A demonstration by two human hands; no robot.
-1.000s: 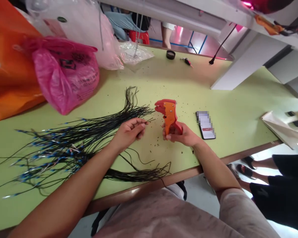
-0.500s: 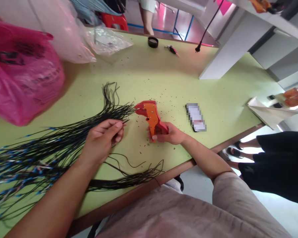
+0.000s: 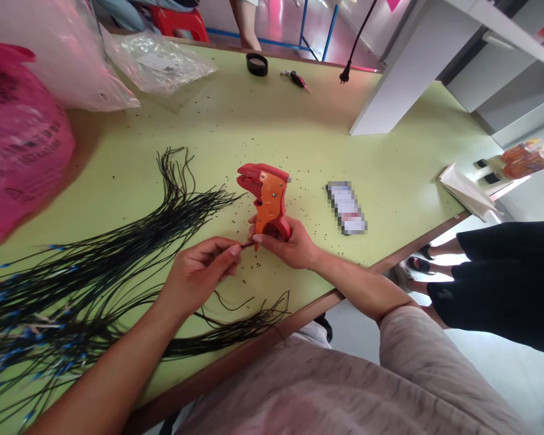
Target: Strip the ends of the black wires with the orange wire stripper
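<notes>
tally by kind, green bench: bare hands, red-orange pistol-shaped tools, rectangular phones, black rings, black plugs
Bare hands (left hand, right hand): 2
Red-orange pistol-shaped tool: 1
Rectangular phone: 1
Black ring: 1
Black plug: 1
Total: 6

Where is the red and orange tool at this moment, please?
In the head view, the tool is near the centre, held in the right hand, right of the upper wire bundle.

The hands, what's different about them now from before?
The left hand has moved close to the right hand, bringing the wire in its grip up to it. The view swung rightward. Nothing was let go: the right hand still holds the orange and red tool. The phone stayed put.
</notes>
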